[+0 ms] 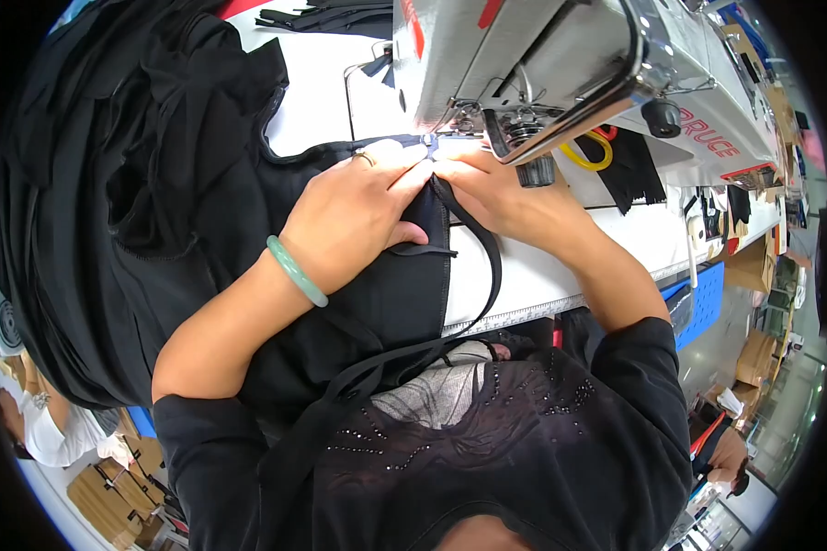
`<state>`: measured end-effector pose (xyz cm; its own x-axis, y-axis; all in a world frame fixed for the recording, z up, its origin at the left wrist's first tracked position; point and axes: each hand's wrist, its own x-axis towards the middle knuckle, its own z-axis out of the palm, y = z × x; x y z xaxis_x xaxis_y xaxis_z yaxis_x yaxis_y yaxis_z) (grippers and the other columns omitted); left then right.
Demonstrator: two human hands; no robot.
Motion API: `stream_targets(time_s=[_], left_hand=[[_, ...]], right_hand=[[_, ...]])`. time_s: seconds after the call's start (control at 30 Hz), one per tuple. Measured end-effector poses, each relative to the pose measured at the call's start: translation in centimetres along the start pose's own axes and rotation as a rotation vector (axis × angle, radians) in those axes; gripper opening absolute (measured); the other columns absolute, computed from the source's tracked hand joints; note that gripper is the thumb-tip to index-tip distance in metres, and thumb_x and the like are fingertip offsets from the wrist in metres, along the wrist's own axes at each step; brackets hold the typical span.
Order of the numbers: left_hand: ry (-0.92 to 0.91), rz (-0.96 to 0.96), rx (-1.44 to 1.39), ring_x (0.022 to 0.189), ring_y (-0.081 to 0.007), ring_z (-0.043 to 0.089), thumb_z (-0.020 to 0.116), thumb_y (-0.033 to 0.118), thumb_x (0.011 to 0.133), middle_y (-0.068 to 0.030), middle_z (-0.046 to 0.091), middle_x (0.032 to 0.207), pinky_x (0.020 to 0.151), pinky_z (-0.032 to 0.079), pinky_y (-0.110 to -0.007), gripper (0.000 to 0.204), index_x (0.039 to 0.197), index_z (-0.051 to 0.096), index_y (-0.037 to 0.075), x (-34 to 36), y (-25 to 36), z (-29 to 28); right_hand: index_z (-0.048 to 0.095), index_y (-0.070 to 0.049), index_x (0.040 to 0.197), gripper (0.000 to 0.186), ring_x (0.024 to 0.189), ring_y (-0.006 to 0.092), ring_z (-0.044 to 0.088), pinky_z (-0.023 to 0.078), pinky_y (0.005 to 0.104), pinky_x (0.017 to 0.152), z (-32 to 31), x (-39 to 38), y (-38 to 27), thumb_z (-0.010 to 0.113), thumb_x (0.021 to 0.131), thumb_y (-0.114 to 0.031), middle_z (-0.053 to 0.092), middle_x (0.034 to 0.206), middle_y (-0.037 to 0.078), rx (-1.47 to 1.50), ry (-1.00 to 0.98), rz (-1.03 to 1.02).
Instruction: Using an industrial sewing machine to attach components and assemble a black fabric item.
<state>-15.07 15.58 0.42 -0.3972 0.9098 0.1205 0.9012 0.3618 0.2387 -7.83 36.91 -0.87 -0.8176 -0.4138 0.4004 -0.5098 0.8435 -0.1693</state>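
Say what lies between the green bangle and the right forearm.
Black fabric, then white tabletop with a black strip curving across it; shows in the head view.

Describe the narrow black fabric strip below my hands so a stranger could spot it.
Find the white sewing machine, then your right hand below it. Just below that hand, the narrow black fabric strip curves over the white tabletop. Unlike the broad black garment leftward, it's a slim, bowed band.
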Motion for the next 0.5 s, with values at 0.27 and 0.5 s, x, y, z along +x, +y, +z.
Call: stream_targets(time_s=[0.27,0.5], left_hand=[[0.064,-0.017,-0.020,0.090,-0.0239,0.060,0.073,0.039,0.072,-0.0043,0.063,0.105,0.080,0.050,-0.032,0.061,0.123,0.057,0.008,0.28,-0.35,0.07],[0.158,0.014,-0.016,0.096,-0.0253,0.060,0.072,0.040,0.073,-0.0049,0.064,0.109,0.084,0.049,-0.033,0.064,0.125,0.056,0.008,0.36,-0.48,0.12]], right_hand=[[0.061,-0.014,0.089,0.014,0.085,0.0247,0.061,0.047,0.0379,0.074,1.03,0.41,-0.07,0.065,0.075,-0.015,0.062,0.082,0.001,0.060,0.055,0.118],[0.062,-0.010,0.083,0.006,0.081,0.0247,0.061,0.045,0.0355,0.074,1.16,0.39,0.41,0.059,0.084,-0.015,0.064,0.082,0.003,-0.129,0.016,0.061]])
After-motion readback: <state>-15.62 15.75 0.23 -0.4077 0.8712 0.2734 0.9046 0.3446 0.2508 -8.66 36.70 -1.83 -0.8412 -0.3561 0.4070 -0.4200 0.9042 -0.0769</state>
